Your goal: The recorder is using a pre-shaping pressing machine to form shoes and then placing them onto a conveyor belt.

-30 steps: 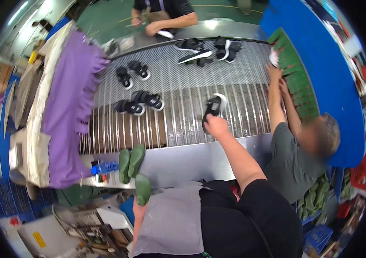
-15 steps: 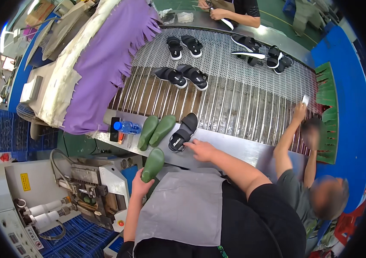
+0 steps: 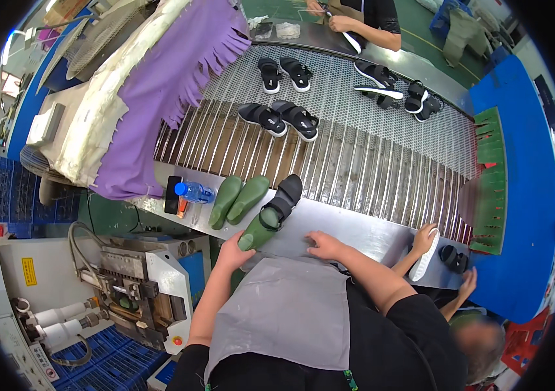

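Observation:
My left hand (image 3: 235,251) grips the heel end of a green shoe last (image 3: 259,229) lying on the steel ledge (image 3: 355,229) in front of me. A black sandal (image 3: 282,199) sits over the toe part of that last, its far end reaching the conveyor rollers. My right hand (image 3: 324,246) rests flat on the ledge just right of the last, fingers spread, holding nothing. Two more green lasts (image 3: 236,199) lie side by side to the left.
Several black sandals (image 3: 279,118) ride the roller and mesh conveyor (image 3: 369,163). A blue water bottle (image 3: 193,191) and a phone (image 3: 172,194) lie on the ledge. A purple fringed curtain (image 3: 167,85) hangs left. A neighbour's hands hold a white sole (image 3: 425,253) at right; another person works across.
My right hand has let go of the black sandal and dropped onto the ledge. My left hand has brought the green last up under the sandal.

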`<state>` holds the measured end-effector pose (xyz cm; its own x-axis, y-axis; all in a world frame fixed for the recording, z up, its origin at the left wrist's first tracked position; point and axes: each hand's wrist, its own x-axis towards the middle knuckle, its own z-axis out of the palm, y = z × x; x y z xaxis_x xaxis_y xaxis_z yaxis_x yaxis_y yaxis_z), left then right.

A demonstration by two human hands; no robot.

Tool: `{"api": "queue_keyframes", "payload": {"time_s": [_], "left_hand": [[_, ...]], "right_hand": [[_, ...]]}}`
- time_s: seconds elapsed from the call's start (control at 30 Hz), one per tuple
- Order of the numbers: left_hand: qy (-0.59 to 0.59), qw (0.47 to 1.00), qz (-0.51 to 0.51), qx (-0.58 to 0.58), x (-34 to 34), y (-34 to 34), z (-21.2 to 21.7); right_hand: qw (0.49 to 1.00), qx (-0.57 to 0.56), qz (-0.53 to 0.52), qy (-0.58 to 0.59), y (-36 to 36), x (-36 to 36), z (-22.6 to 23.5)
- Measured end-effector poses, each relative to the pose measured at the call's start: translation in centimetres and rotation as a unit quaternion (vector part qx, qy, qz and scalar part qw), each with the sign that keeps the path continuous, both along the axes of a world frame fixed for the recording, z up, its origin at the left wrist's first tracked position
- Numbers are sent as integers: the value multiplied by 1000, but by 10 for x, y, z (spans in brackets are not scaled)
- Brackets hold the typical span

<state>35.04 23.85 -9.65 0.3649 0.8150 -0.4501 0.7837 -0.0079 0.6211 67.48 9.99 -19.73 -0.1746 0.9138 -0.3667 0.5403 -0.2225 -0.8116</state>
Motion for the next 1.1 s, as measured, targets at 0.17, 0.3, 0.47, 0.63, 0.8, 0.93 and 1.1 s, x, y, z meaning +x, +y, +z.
{"api": "queue_keyframes", "payload": {"time_s": [0.17, 0.3, 0.47, 0.63, 0.8, 0.93, 1.1], "left_hand": [[42, 996, -77, 19, 22, 29, -3], [75, 993, -91, 21, 33, 35, -9], [86, 992, -77, -46, 42, 26, 28], [56, 990, -114, -59, -9, -4, 3], [27, 994, -108, 19, -18, -19, -41], [34, 997, -43, 50, 16, -19, -50], [92, 992, -22, 86, 52, -19, -48]], "right_hand": [[988, 50, -144, 6, 56, -18, 37], [977, -63, -185, 84, 113, -40, 34], [982, -141, -101, 70, 124, -65, 24], [991, -58, -112, 45, 82, -75, 32], [973, -2, -227, 32, 91, -46, 11], [972, -18, -234, -9, 116, -24, -9], [982, -118, -142, -22, 124, -22, -22]]}}
